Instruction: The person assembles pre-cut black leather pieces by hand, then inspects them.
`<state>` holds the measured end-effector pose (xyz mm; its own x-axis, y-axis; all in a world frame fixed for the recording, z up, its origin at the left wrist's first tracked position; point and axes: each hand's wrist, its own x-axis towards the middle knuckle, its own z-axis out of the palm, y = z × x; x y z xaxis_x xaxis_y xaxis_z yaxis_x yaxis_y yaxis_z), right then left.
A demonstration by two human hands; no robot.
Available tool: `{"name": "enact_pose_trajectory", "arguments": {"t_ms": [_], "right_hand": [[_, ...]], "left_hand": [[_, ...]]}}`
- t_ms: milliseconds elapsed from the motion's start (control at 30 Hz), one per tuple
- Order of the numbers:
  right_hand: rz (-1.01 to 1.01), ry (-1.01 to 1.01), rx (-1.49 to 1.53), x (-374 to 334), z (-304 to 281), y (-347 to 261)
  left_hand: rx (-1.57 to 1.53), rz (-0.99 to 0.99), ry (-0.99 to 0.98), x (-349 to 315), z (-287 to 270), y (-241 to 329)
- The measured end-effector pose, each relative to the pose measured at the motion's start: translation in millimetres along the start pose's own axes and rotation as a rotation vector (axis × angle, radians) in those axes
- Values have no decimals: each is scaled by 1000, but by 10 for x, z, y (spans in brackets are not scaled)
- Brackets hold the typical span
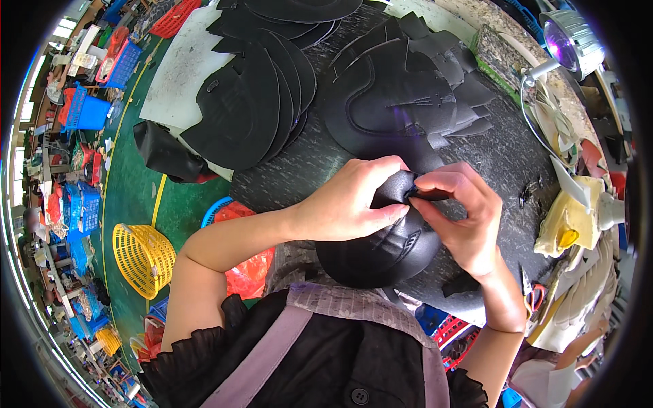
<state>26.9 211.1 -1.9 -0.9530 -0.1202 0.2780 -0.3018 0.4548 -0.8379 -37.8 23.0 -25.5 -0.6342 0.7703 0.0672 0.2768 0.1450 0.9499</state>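
Close to my body, at the near edge of the dark table (272, 183), is a shaped black leather piece (374, 258) with a rounded, bulging form and a small raised mark. My left hand (347, 200) grips its upper part, thumb on the near side and fingers behind. At the piece's right edge my right hand (469, 211) pinches with thumb and forefinger; the fingertips of both hands almost meet. A stack of similar black leather pieces (388, 95) with jagged edges lies just beyond my hands. Another stack of flat black pieces (238, 115) is to its left.
A lamp (571, 47) stands at the far right. Scissors (534, 292) and a yellow foam block (568, 211) lie along the right side. Left of the table, a yellow basket (143, 258) and a red bag (245, 255) are on the green floor (183, 211).
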Motion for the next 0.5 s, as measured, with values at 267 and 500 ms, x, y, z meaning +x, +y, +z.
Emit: {"name": "enact_pose_trajectory", "arguments": {"t_ms": [267, 500], "right_hand": [[-386, 74, -429, -114, 127, 87], [12, 180, 8, -233, -164, -27]], "left_hand": [[-43, -8, 48, -68, 41, 7], [-116, 127, 29, -167, 63, 4]]}}
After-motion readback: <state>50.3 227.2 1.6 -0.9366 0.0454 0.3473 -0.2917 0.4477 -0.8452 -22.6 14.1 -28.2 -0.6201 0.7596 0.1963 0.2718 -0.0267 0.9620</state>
